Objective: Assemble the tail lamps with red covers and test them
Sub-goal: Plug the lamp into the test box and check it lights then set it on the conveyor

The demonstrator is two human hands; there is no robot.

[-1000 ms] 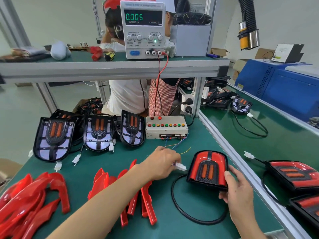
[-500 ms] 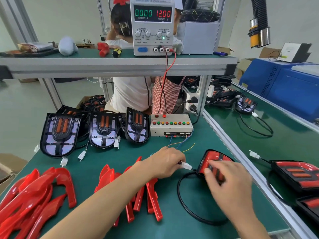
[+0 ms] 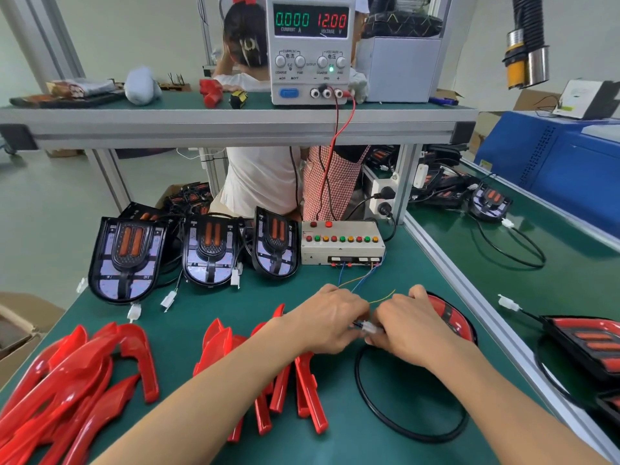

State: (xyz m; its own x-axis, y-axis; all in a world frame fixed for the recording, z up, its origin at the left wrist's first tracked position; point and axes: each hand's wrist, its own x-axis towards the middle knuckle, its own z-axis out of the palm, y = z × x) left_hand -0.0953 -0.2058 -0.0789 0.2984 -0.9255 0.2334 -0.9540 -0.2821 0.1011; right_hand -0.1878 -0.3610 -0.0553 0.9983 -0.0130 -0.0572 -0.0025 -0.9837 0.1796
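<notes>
A tail lamp with a red cover (image 3: 451,317) lies on the green mat, half hidden behind my right hand (image 3: 412,327). Its black cable (image 3: 406,427) loops toward me. Both hands meet at the white connector (image 3: 370,328): my right hand pinches it, and my left hand (image 3: 330,318) grips the tester's plug end, mostly hidden in the fingers. Thin coloured wires (image 3: 364,283) run from there to the test box (image 3: 342,245) with its row of buttons. The power supply (image 3: 310,48) on the shelf reads 0.000 A and 12.00 V.
Three uncovered lamps (image 3: 209,253) lean in a row at the back left. Loose red covers (image 3: 73,374) pile at the left and under my left arm. Finished lamps (image 3: 590,344) lie on the right bench beyond an aluminium rail (image 3: 469,297). A person sits behind the shelf.
My right hand left the lamp and came across to the connector beside my left hand. The supply's current reading dropped from 0.005 to 0.000.
</notes>
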